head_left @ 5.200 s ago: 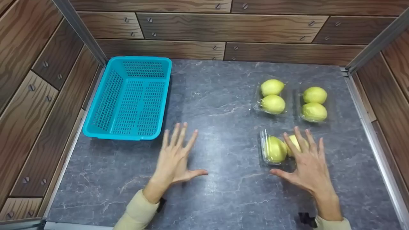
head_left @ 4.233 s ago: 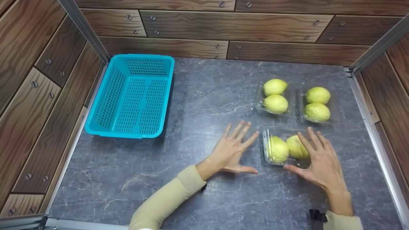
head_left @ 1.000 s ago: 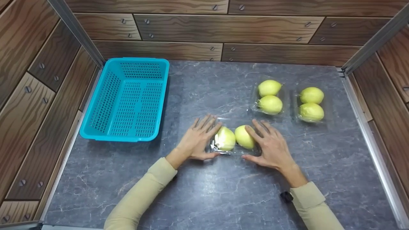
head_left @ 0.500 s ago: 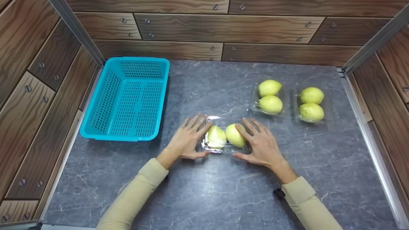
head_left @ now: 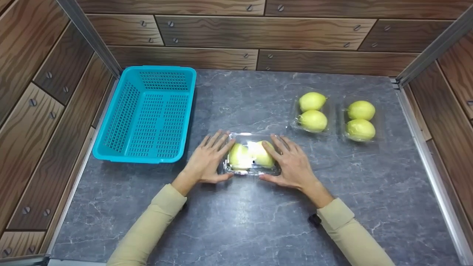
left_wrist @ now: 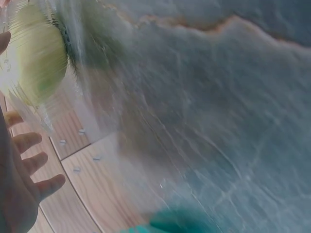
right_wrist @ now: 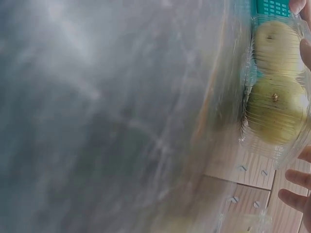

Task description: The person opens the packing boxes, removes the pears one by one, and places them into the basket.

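Note:
A clear plastic box (head_left: 251,170) holding two yellow-green, pear-like fruits lies between both hands in the head view. My left hand (head_left: 205,162) touches its left end, thumb at the near side and straight, spread fingers toward the far side. At the right end, my right hand (head_left: 292,162) rests in the same way, its forefinger over the box's top. One fruit (left_wrist: 41,56) shows through the ribbed plastic in the left wrist view. Both fruits, the nearer one (right_wrist: 277,109) largest, show in the right wrist view. Whether the box is off the table cannot be told.
A turquoise perforated basket (head_left: 190,111) with nothing in it stands at the back left. Two more clear boxes with fruits (head_left: 313,121) (head_left: 360,130) sit at the back right. Wood-patterned walls (head_left: 207,32) and metal rails (head_left: 430,177) enclose the grey marbled table (head_left: 236,229).
My left hand came over to the box at the right. Both hands then moved left with it to the middle of the table, and it has shifted slightly farther left over the last second.

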